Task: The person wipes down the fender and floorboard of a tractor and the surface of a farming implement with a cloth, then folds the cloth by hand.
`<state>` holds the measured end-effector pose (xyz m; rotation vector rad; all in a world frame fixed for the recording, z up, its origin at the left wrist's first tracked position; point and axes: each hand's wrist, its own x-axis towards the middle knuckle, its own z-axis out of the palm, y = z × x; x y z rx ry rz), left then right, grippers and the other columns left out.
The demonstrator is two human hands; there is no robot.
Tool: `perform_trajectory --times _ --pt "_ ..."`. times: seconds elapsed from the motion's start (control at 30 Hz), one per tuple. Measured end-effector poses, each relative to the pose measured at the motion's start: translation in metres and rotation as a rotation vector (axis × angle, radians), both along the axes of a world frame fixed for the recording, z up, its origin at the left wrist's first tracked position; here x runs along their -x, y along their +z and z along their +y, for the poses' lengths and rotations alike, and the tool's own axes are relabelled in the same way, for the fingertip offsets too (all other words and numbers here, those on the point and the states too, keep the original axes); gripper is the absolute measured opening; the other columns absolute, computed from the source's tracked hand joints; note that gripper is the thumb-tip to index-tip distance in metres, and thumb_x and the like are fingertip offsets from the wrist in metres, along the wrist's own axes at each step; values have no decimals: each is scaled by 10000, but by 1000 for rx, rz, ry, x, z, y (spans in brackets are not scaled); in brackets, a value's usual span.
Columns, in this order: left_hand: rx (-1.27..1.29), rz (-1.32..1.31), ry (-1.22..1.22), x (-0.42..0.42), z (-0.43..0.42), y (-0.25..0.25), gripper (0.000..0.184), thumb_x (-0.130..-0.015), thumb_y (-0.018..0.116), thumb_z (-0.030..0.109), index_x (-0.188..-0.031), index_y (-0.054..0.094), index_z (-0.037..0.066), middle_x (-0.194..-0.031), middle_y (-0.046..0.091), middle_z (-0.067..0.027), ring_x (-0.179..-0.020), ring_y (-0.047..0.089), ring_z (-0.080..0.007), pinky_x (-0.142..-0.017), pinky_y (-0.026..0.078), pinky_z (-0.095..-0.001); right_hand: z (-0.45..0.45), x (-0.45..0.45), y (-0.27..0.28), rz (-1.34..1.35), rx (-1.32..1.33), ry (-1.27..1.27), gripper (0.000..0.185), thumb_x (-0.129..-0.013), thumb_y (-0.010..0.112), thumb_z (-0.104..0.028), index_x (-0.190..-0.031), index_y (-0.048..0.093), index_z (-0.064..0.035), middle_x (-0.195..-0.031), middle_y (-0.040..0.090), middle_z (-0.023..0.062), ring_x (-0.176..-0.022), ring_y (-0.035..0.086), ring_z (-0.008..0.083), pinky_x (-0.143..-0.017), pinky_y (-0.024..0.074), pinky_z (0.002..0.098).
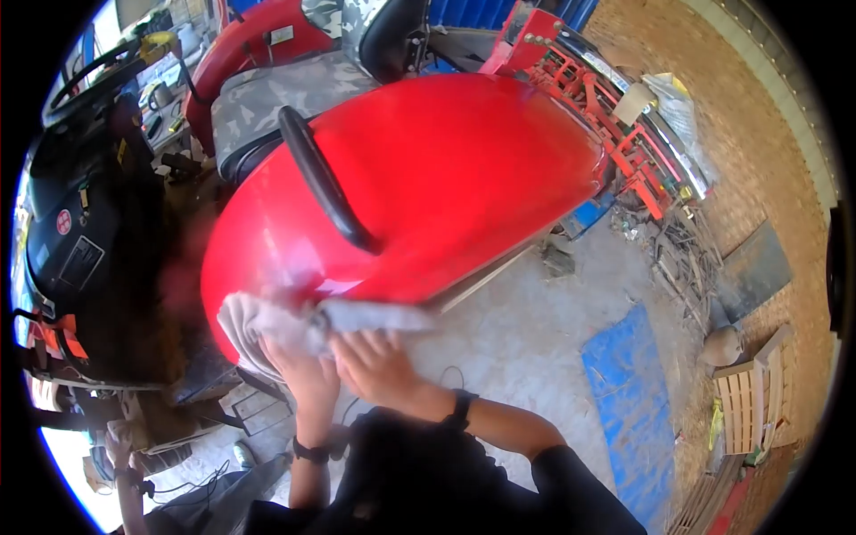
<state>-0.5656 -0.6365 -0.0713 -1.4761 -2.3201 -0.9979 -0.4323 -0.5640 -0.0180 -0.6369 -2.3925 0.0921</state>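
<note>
A pale grey cloth [254, 323] is bunched against the lower front edge of a glossy red tractor fender [446, 169]. My left hand [308, 379] is closed on the bunched part of it. Right beside it, my right hand [379, 367] grips the cloth too, with a loose end stretching off to the right. The cloth is blurred, and its folds hide some of my fingertips. Above my hands, a black grab handle [325, 178] is fixed across the fender.
Behind the fender is a camouflage seat [285, 98]. A steering wheel [98, 80] and black console [80, 241] stand at left. Another person's hand [125, 437] shows at lower left. A blue sheet [629, 401] lies on the concrete floor, near a wooden crate [744, 410].
</note>
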Motion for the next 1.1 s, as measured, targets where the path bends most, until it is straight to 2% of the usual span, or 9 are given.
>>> perform_trajectory --times 0.07,0.13,0.2,0.27,0.43,0.57,0.6,0.67,1.1 --pt "118 -20 -90 20 -18 -12 552 -943 419 322 -1335 474 -64 -1440 401 -295 -1354 326 -476 -1135 189 -576 -14 12 -20 -25 -16 141 476 -881 558 -227 -1298 540 0 -1126 597 112 -1039 549 236 -873 412 399" --pt "-104 -157 -53 21 -23 -19 302 -834 565 158 -1077 631 -10 -1098 627 -211 -1196 494 -399 -1071 287 -571 -24 23 -28 -29 35 354 364 -852 600 -173 -1186 600 -28 -1196 611 70 -1088 571 217 -852 472 350" --pt "-76 -68 -79 35 -37 -22 283 -839 574 146 -1073 631 -4 -1117 610 -217 -1176 503 -411 -1016 339 -549 -32 31 -36 -38 32 393 380 -846 589 -127 -1215 588 -37 -1250 605 75 -1139 575 238 -873 514 336" --pt "186 -43 -91 49 -52 -34 555 -953 462 278 -1385 427 -69 -1466 376 -302 -1377 316 -474 -1135 219 -548 -39 37 -33 -27 111 358 425 -842 584 -102 -1263 565 -51 -1265 600 102 -1158 577 238 -835 539 361" --pt "-10 -149 -106 61 -45 -33 608 -928 522 251 -1435 378 -53 -1538 284 -276 -1431 239 -452 -1171 157 -525 -46 39 -20 -34 195 323 504 -846 597 -93 -1341 509 -58 -1263 597 139 -1182 571 261 -805 553 392" --pt "-27 -326 -277 75 -32 13 503 -947 509 175 -1392 438 -47 -1494 358 -283 -1382 318 -454 -1158 201 -500 -37 30 8 -24 131 115 674 -869 646 -233 -1468 384 -70 -1227 592 88 -1092 565 280 -874 522 389" --pt "-162 -364 -372 76 -26 26 372 -917 546 160 -1217 537 -59 -1191 557 -230 -1131 530 -390 -981 411 -445 -29 26 16 19 129 62 703 -906 609 -271 -1508 311 -62 -1243 570 131 -1140 536 295 -957 463 409" --pt "-92 -20 -355 96 -20 26 388 -922 544 148 -1253 530 -53 -1231 552 -243 -1152 529 -411 -1014 408 -439 -17 17 32 6 104 -128 697 -930 582 -338 -1512 312 -65 -1229 569 136 -1123 528 310 -981 414 468" --pt "-25 374 -835 43 89 132 494 -827 522 177 -1266 527 -47 -1301 513 -261 -1316 395 -405 -1168 233 -486 -15 31 20 289 57 -525 625 -789 651 -214 -1274 460 130 -1281 478 290 -1224 389 468 -1072 239 581"
